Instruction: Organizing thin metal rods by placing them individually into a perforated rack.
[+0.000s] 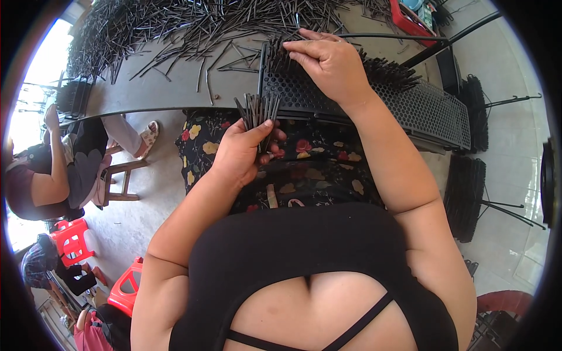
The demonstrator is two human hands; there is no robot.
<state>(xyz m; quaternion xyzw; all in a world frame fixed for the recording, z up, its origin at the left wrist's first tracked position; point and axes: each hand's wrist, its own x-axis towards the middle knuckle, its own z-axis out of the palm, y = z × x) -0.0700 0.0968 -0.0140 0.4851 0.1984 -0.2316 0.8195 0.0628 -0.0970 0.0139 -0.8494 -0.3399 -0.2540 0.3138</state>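
A bundle of thin dark sticks (257, 111) stands upright in my left hand (243, 146), whose thumb and fingers are wrapped round it at the table's near edge. My right hand (331, 61) is over a black perforated rack (301, 88), palm down. Its thumb and forefinger come together in a pinch beside sticks standing in the rack's holes; whether a stick is between them is too small to make out. More sticks (386, 70) stand densely packed in the rack, to the right of my right wrist. Part of the rack is hidden under my hand and forearm.
A large heap of loose sticks (175, 29) covers the far side of the grey table (152, 90). A red tray (410, 23) lies at the far right. Several filled black racks (465, 196) stand on the floor. At left, a person (44, 175) sits near red stools (73, 240).
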